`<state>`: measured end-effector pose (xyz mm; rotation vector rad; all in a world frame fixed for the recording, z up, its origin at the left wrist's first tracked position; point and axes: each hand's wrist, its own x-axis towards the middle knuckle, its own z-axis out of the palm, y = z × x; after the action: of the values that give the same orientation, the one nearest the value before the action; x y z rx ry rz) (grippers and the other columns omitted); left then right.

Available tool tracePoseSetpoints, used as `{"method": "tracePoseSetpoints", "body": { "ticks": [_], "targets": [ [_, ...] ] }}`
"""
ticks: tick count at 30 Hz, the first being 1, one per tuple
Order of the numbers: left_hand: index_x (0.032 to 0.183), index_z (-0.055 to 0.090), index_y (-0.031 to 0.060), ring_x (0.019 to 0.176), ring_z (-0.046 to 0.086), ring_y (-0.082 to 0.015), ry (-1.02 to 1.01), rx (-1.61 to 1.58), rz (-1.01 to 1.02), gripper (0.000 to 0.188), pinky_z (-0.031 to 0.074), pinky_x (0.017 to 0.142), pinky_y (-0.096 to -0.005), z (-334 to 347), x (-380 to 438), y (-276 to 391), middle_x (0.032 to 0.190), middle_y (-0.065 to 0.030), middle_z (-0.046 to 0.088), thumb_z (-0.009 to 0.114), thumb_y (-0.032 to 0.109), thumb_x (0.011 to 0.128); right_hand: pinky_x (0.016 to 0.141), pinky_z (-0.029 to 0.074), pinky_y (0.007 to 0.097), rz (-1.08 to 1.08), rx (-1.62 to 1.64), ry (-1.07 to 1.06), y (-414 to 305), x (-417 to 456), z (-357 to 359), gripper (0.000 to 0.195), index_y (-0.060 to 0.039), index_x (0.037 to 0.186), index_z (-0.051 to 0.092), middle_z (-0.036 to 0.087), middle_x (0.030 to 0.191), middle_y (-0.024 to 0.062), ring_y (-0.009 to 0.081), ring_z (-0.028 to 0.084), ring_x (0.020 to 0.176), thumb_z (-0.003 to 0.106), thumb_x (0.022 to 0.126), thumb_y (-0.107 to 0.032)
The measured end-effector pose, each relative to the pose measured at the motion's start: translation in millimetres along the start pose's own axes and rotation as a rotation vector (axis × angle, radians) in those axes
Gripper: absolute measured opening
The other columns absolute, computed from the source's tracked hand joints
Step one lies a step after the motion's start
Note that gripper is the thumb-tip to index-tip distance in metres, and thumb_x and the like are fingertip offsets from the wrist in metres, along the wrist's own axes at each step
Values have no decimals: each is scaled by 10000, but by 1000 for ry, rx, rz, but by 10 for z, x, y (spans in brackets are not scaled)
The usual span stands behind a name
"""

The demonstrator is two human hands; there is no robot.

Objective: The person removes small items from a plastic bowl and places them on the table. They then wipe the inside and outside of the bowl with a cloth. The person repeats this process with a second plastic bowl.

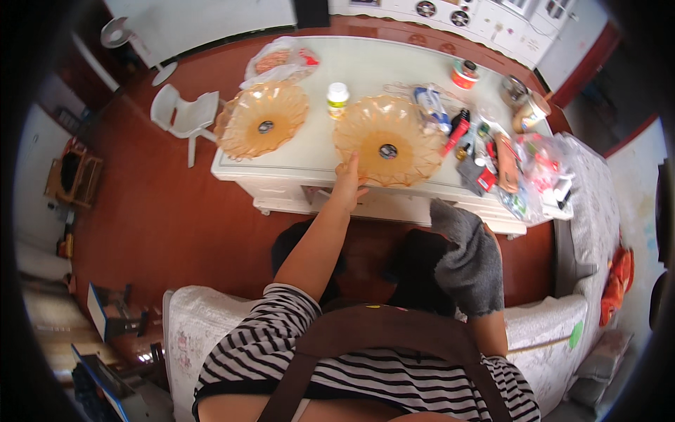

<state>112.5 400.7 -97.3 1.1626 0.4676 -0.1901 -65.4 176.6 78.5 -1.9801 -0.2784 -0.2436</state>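
Note:
My left hand (348,184) is at the near left rim of a scalloped amber plate (416,164), one finger lying over the rim and others below its edge. This plate, of glass or clear plastic, has a dark round sticker at its centre. My right hand (491,235) holds a grey cloth (469,258) in front of the table; the cloth drapes over the forearm and hides most of the fingers. A second amber plate (279,134) lies farther left on the white table (311,158). Between the plates stands a white-capped bottle (337,100).
A plastic bag (274,62) lies at the back left of the table. On the right are a red-labelled jar (464,75), a glass mug (514,89), a brown pouch (506,163) and another plastic bag (543,163). A white chair (184,113) stands left; a covered sofa (548,327) is behind me.

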Motion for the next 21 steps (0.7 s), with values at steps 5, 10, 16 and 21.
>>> {"method": "tracePoseSetpoints", "body": {
  "ticks": [5, 10, 16, 21],
  "targets": [
    [1452, 157, 62, 1152, 473, -376, 278, -387, 144, 869, 462, 918, -490, -689, 341, 374, 1373, -269, 316, 577, 544, 862, 883, 465, 288, 73, -51, 12, -51, -59, 38, 322, 9, 1148, 553, 629, 1069, 122, 211, 604, 959, 400, 867, -23],
    [1305, 294, -46, 1034, 540, -339, 346, -579, 224, 628, 526, 826, -472, -1300, 597, 817, 1197, -205, 436, 523, 400, 926, 845, 478, 289, -29, -387, -20, -133, -71, 20, 300, 1, 1141, 558, 636, 1018, 107, 200, 606, 925, 398, 902, -82],
    [1371, 264, 71, 1164, 465, -377, -57, -674, 248, 458, 493, 912, -558, -2128, 758, 887, 1257, -208, 387, 384, 70, 929, 831, 492, 303, 125, 177, -84, -52, -43, 50, 399, -41, 1221, 525, 634, 1022, 87, 203, 609, 900, 301, 1014, -298],
    [1461, 111, 245, 1205, 434, -446, -88, -601, 364, 794, 457, 933, -609, -1519, -620, 909, 1264, -236, 381, 434, -18, 785, 993, 380, 380, 158, 902, 1, -241, 119, -81, 511, -64, 1353, 400, 485, 1291, 105, 238, 489, 1139, 279, 1000, -414]
  ]
}}
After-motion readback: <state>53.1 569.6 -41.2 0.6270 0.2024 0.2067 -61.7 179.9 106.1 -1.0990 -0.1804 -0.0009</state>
